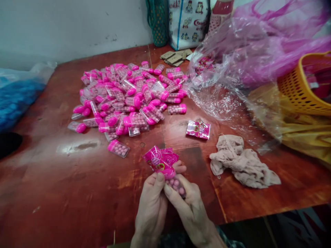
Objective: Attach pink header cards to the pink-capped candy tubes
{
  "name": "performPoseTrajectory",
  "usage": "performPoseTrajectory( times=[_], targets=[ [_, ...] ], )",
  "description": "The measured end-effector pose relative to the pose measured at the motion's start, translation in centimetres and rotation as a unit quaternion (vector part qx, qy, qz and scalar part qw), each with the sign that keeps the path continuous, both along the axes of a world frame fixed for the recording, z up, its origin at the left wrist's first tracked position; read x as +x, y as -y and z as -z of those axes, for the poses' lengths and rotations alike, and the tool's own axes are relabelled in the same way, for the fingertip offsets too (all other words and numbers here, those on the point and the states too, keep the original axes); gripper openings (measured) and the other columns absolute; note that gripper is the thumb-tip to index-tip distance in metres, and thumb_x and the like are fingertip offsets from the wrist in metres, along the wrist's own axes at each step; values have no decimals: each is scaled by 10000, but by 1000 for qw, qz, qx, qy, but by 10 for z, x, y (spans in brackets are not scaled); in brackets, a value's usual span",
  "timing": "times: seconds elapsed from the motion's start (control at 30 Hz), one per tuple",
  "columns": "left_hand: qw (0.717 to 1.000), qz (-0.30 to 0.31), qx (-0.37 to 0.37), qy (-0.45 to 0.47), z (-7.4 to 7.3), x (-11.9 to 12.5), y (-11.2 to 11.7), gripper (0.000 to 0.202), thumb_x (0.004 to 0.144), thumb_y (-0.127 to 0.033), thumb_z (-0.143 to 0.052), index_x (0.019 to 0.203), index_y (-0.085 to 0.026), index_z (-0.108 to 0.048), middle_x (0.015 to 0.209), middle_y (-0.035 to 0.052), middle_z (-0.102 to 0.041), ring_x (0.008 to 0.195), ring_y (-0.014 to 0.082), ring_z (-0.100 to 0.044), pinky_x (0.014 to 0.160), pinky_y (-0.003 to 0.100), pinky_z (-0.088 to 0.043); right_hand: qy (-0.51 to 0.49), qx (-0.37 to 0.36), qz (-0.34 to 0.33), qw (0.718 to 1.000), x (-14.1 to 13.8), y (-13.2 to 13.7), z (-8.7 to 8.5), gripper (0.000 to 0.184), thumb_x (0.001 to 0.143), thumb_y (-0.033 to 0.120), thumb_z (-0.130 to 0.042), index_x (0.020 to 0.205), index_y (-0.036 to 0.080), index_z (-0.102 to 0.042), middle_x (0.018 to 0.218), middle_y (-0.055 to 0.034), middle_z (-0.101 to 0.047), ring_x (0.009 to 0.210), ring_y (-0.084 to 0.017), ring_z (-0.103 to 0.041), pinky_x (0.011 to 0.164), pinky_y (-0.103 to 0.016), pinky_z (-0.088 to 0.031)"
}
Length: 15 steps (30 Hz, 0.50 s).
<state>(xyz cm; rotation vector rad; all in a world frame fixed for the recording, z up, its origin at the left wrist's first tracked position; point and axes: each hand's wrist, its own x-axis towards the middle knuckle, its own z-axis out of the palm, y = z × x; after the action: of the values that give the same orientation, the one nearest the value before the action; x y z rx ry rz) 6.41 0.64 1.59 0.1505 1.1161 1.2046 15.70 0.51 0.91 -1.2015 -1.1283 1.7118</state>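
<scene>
Both my hands meet at the front of the table around one small clear container (177,186) of pink balls with a bright pink cap. The thumb and fingers of my left hand (152,203) are closed at the cap end. My right hand (192,203) pinches the clear body, some of its fingers stretched out behind. Just past the cap are shiny pink printed labels (156,156); which hand holds them, if either, I cannot tell. Beyond lies a large heap of similar pink-capped containers (137,82), with a single container (118,148) nearer me.
A banded stack of pink labels (198,130) and a crumpled beige cloth (241,160) lie right of my hands. Clear and pink plastic bags (232,62) and a yellow basket (293,82) crowd the right. Brown card pieces (176,58) lie at the back; a blue-filled bag (18,93) sits left.
</scene>
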Motion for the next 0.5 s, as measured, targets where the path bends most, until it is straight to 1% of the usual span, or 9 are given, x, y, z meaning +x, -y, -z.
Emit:
performPoseTrajectory(
  times=[0.03, 0.1, 0.17, 0.2, 0.27, 0.37, 0.43, 0.5],
  targets=[
    [1000, -6, 1, 2, 0, -3, 0, 308, 787, -356, -568, 906, -107, -706, 991, 156, -685, 797, 220, -651, 678, 281, -525, -39, -18, -2, 999, 0, -1, 1, 217, 859, 346, -493, 727, 174, -485, 569, 50, -414, 494, -76, -364, 475, -205, -299],
    [1000, -8, 9, 0, 1, -8, -1, 299, 786, -353, -569, 910, -119, -709, 946, 148, -698, 821, 246, -650, 707, 323, -524, -125, -62, -13, 990, -2, -4, 3, 272, 859, 376, -491, 679, 181, -430, 516, 68, -363, 451, -64, -307, 435, -204, -251],
    [999, -5, 26, -19, 1, -10, -1, 249, 777, -308, -589, 894, -128, -715, 932, 137, -703, 832, 251, -649, 724, 336, -519, -190, -97, -16, 977, -4, -5, 4, 300, 854, 402, -490, 664, 187, -403, 464, 86, -330, 405, -56, -265, 410, -205, -225],
    [999, -6, 34, -34, 1, -10, -1, 223, 771, -283, -600, 887, -133, -717, 923, 130, -707, 841, 250, -647, 734, 334, -516, -204, -105, -10, 973, -5, -5, 5, 306, 850, 408, -495, 660, 186, -403, 452, 88, -329, 393, -53, -260, 407, -205, -225],
    [997, -13, 41, -63, 1, -8, 0, 202, 765, -262, -612, 890, -145, -718, 896, 115, -714, 855, 241, -644, 751, 326, -510, -199, -107, 12, 974, -7, -3, 5, 316, 844, 404, -508, 644, 182, -405, 456, 84, -339, 399, -52, -269, 409, -203, -233],
    [994, -25, 39, -95, 2, -2, 3, 198, 760, -249, -622, 911, -160, -714, 869, 96, -720, 860, 224, -644, 766, 307, -503, -148, -95, 45, 983, -9, 1, 6, 304, 842, 378, -524, 643, 174, -418, 507, 70, -358, 442, -57, -294, 418, -197, -247],
    [995, -25, 25, -94, 2, 1, 4, 198, 765, -244, -616, 919, -165, -712, 873, 93, -720, 862, 217, -643, 767, 298, -502, -101, -82, 70, 989, -10, 4, 6, 273, 836, 367, -536, 667, 171, -449, 554, 57, -387, 477, -64, -322, 434, -195, -275],
    [997, -22, 9, -72, 2, 2, 4, 205, 775, -251, -604, 927, -163, -709, 889, 100, -717, 863, 218, -643, 758, 296, -505, -56, -61, 81, 993, -12, 6, 8, 237, 835, 355, -543, 700, 168, -485, 604, 42, -424, 523, -74, -357, 472, -198, -311]
  ],
)
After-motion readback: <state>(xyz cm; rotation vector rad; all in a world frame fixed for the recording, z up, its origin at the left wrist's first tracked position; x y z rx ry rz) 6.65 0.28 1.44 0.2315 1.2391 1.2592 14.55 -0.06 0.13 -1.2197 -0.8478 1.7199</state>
